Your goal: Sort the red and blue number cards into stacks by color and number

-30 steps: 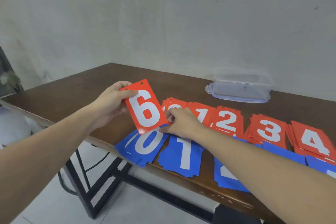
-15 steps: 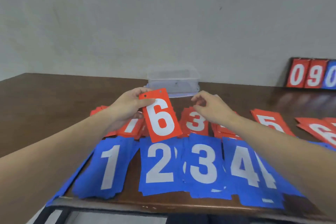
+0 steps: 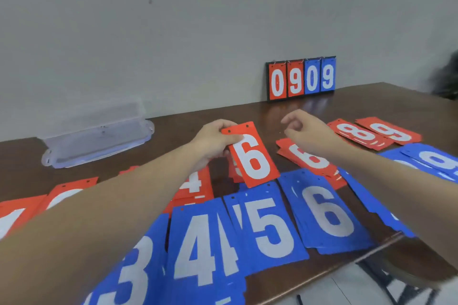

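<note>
A: The view has swung right since the earlier frame. The blue 1 and 2 have gone off the left edge, the clear box (image 3: pixel 96 131) now sits far left, and the scoreboard (image 3: pixel 301 78) by the wall has come well into view.

B: And the hands?

A: The left hand (image 3: pixel 215 140) pinches the red 6 card (image 3: pixel 252 155) by its top left corner, as before, tilted and held above the tabletop (image 3: pixel 188 116). It has travelled right with the card, from over the blue 2 to just above the blue 5 stack (image 3: pixel 270 225). The right hand (image 3: pixel 306 132) holds nothing; its fingers hang loosely curled over the red 6 stack (image 3: pixel 311 158), where earlier it hovered over the red 3s.

B: So which step is this?

A: Placing, I'd say. The card is carried, its matching stack lies just right of it, beyond the blue 6 stack (image 3: pixel 327 215).

B: What does the next move need?

A: A short shift right and a lowering flat onto the red 6s, squared with the cards below, clear of the red 8 stack (image 3: pixel 359 135) and red 9 stack (image 3: pixel 391 132) farther right.
</note>
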Demonstrator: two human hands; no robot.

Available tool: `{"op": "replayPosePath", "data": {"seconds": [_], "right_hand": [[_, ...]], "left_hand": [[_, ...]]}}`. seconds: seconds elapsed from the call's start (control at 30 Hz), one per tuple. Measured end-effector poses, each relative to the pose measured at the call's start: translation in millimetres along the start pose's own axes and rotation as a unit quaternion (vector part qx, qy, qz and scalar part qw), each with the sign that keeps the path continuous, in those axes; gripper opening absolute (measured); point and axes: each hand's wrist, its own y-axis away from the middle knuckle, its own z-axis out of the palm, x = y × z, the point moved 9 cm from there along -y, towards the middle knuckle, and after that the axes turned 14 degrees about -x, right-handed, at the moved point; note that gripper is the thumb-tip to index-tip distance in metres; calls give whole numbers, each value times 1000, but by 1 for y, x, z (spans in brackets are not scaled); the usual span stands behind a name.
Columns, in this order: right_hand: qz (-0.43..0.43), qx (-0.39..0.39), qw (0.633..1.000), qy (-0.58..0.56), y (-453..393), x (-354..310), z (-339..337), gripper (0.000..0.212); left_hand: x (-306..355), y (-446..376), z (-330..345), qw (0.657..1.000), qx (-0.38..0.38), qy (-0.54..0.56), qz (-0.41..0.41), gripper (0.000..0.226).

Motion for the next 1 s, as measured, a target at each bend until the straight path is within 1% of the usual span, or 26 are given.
{"op": "replayPosePath", "data": {"seconds": [0.13, 0.27, 0.3, 0.37, 0.43, 0.5, 0.53, 0.57, 0.63, 0.7, 0.83, 0.93, 1.0], "right_hand": [[29, 17, 999, -7, -4, 41, -35, 17], [45, 21, 999, -13, -14, 71, -50, 16], [44, 22, 999, -13, -18, 75, -51, 17], [40, 18, 999, -7, -23, 78, -49, 17], [27, 13, 1000, 7, -28, 76, -42, 16], [8, 6, 1000, 12, -32, 69, -33, 16], [-1, 0, 1000, 12, -34, 63, -27, 16], [-10, -7, 1000, 11, -36, 56, -20, 17], [-32, -18, 999, 6, -41, 35, -4, 19], [-59, -34, 998, 6, -44, 5, 18, 20], [-120, -88, 989, -7, -44, -71, 74, 15], [-183, -143, 973, -10, -35, -143, 124, 12], [-215, -180, 960, -10, -27, -188, 157, 11]], "left_hand": [[8, -58, 56, 1000, -26, -1, -13, 24], [12, -100, 96, 999, -42, -18, -16, 23], [14, -107, 101, 998, -39, -45, -9, 23], [17, -116, 107, 990, -28, -138, 8, 24], [20, -121, 110, 966, -18, -258, 22, 29], [21, -120, 109, 928, -2, -371, 12, 40], [20, -117, 106, 915, 4, -403, 2, 46], [19, -111, 101, 910, 9, -414, -4, 50], [23, -96, 83, 915, 21, -402, 3, 48], [23, -72, 51, 924, 47, -378, 11, 42], [8, 4, -46, 935, 122, -334, 9, 18], [-9, 87, -130, 941, 221, -256, 0, 15], [-20, 143, -180, 931, 289, -223, -13, 14]]}}
